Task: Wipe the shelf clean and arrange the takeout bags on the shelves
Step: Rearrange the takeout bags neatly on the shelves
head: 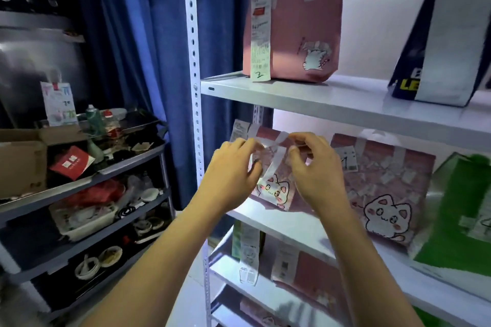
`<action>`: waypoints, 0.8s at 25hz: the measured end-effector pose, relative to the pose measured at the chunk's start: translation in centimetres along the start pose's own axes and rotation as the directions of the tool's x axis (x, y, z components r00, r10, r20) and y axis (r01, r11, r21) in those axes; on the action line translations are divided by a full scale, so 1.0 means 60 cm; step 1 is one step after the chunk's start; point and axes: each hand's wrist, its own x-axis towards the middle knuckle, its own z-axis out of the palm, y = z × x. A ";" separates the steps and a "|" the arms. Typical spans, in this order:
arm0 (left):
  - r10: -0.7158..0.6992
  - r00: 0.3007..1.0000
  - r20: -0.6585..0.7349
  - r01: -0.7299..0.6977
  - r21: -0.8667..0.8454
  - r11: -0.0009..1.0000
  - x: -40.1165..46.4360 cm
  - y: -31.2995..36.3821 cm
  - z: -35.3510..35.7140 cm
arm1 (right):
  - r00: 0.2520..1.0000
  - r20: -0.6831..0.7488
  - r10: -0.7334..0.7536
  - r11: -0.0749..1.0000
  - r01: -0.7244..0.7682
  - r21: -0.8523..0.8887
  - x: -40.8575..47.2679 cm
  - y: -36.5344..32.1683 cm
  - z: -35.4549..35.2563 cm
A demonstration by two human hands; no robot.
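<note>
Both our hands pinch the white handles of a small pink cat bag [273, 188] on the middle shelf [300, 225], near the frame's centre: left hand [231, 170] at 9 o'clock of the bag, right hand [316, 167] at 3. Forearms reach up from 6 o'clock, fingers curled. Tugging unevenly could tip the light bag off the front edge.

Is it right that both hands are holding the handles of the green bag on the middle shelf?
Not quite. The head view shows the left hand and right hand holding the white handles of a pink cat bag on the middle shelf. The green bag sits untouched further right.
</note>
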 end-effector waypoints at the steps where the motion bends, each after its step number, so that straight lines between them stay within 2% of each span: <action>1: 0.033 0.999 -0.008 -0.033 -0.002 0.999 0.024 -0.013 -0.012 | 0.999 -0.030 -0.018 1.000 0.018 -0.007 0.020 -0.012 0.003; 7: 0.209 0.976 -0.060 -0.214 -0.091 0.973 0.149 -0.065 -0.074 | 0.978 -0.190 -0.086 0.994 0.071 -0.084 0.115 -0.076 0.026; 12: 0.332 0.938 -0.097 -0.343 -0.150 0.927 0.202 -0.077 -0.087 | 0.963 -0.252 -0.096 0.980 0.046 -0.196 0.134 -0.101 0.026; 20: 0.439 0.890 -0.127 -0.453 -0.373 0.810 0.167 -0.007 -0.011 | 0.932 -0.358 0.062 0.928 -0.185 -0.323 0.047 -0.085 -0.054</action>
